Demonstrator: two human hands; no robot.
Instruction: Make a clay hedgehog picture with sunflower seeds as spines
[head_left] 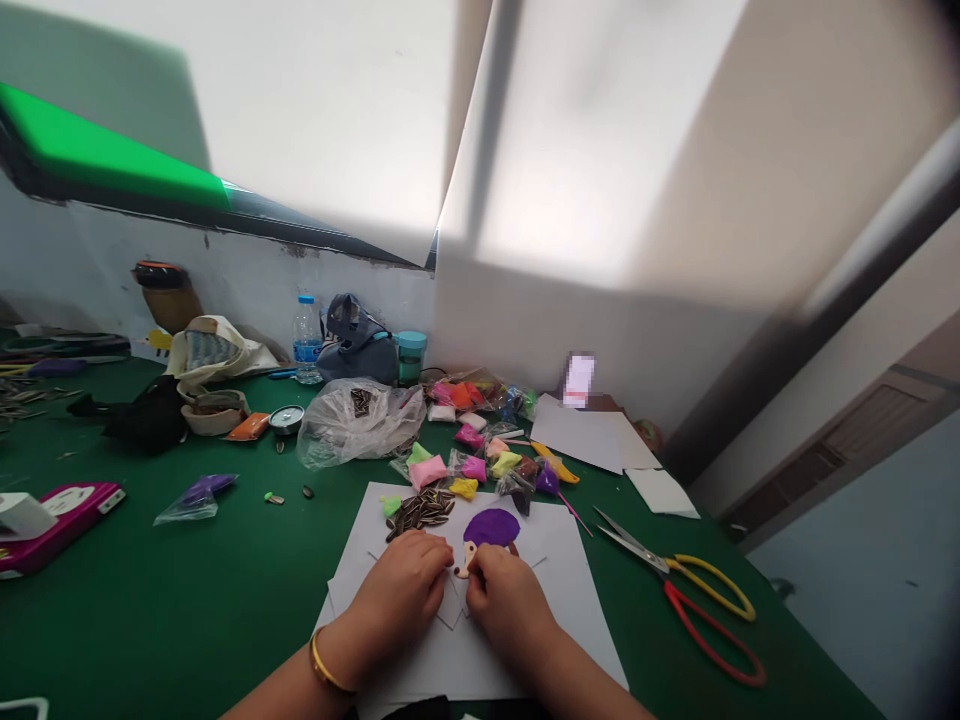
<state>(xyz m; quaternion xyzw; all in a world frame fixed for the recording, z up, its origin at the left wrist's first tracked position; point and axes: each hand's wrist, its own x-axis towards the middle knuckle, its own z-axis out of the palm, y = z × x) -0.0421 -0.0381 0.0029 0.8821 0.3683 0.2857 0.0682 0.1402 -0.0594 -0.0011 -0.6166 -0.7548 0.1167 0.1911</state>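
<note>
White paper sheets (pixel 555 640) lie under both hands. On the top sheet is a clay figure with a large purple clay piece (pixel 491 526) and a cream clay face (pixel 463 566) with dark spots. My right hand (pixel 506 595) is closed, its fingertips touching the edge of the cream face; anything inside them is hidden. My left hand (pixel 405 580), with a gold bangle (pixel 328 662) at its wrist, rests on the paper left of the face. Its fingers are curled together, and I cannot see what they hold. Just beyond it sits a heap of striped sunflower seeds (pixel 421 512).
Packets of coloured clay (pixel 472 466) cluster behind the paper. Large scissors (pixel 675 580) lie open at the right. A clear plastic bag (pixel 360 425), a water bottle (pixel 306 345) and a blue bag (pixel 356 345) stand farther back. At the left are a purple packet (pixel 202 492) and a magenta box (pixel 64 525).
</note>
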